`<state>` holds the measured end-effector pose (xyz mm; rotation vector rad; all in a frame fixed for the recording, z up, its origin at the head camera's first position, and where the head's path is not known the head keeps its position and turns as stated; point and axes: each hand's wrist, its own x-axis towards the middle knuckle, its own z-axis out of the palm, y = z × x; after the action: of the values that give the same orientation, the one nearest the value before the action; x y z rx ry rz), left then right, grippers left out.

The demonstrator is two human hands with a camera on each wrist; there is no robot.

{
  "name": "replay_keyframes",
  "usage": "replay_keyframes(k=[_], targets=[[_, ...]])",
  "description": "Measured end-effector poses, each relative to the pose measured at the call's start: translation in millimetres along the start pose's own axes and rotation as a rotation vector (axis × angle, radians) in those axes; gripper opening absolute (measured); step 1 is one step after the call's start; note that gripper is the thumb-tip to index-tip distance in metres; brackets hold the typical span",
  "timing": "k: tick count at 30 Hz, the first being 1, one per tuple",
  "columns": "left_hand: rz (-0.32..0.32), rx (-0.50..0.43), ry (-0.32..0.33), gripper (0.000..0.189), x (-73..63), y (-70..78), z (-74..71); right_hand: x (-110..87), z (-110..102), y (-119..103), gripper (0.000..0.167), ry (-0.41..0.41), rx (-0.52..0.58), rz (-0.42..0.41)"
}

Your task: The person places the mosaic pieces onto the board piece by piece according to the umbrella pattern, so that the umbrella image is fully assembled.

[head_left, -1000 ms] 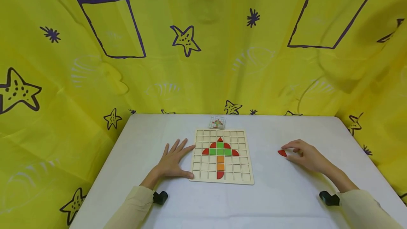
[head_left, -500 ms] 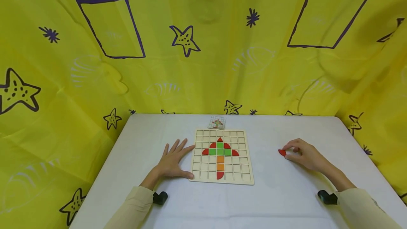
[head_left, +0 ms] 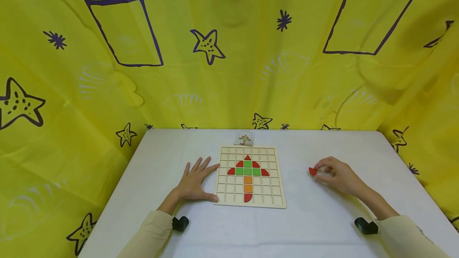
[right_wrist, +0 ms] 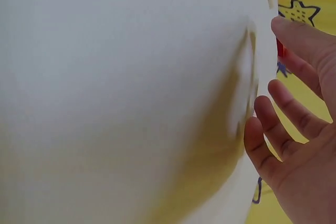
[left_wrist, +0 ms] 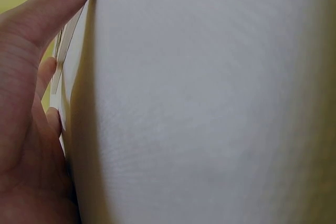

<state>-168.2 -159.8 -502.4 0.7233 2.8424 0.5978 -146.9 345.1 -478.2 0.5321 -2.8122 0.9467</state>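
In the head view a pale wooden grid board (head_left: 267,198) lies on the white table. Set in its cells are red, green and orange pieces in a tree-like shape: a red triangle (head_left: 248,157) on top, green squares (head_left: 248,171), orange squares (head_left: 248,184) and red rounded pieces. My left hand (head_left: 193,183) lies with fingers spread, thumb and index fingertip touching the board's left edge. Off to the board's right, my right hand (head_left: 338,175) pinches a red quarter-circle piece (head_left: 312,171) between thumb and index finger. The right wrist view shows only a sliver of that red piece (right_wrist: 280,49).
A small pattern card (head_left: 244,138) with a similar tree picture lies just behind the board. Yellow cloth (head_left: 229,90) printed with starfish rises behind and beside the table (head_left: 305,226). Dark wrist devices (head_left: 181,223) stick out at both cuffs.
My right hand has turned the red quarter-circle piece a little and carried it slightly left, toward the board. The left hand and the board have stayed in place.
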Motion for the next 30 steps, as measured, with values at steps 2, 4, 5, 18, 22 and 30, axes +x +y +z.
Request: replay_keyframes(k=[2,4,5,18,22,30], targets=[[0.000,0.001,-0.003,0.111,-0.1,-0.3,0.3,1.2,2.6,-5.2,0.023,0.011,0.003,-0.023],[-0.001,0.000,-0.008,0.112,0.1,-0.8,0.6,2.6,5.2,-11.7,0.024,0.024,0.006,-0.041],[-0.003,-0.005,-0.010,0.111,0.3,-0.6,0.3,3.2,6.6,-15.3,0.025,0.029,0.010,-0.049],[0.006,-0.018,-0.012,0.111,0.0,-2.1,0.9,16.8,31.7,-68.4,0.022,-0.008,0.095,-0.083],[0.022,-0.021,0.004,0.111,-1.3,-2.7,1.6,21.6,43.4,-84.9,0.022,-0.030,0.115,-0.085],[0.003,-0.015,-0.019,0.112,1.2,-2.1,0.0,30.0,65.0,-116.6,0.020,-0.033,0.138,-0.112]])
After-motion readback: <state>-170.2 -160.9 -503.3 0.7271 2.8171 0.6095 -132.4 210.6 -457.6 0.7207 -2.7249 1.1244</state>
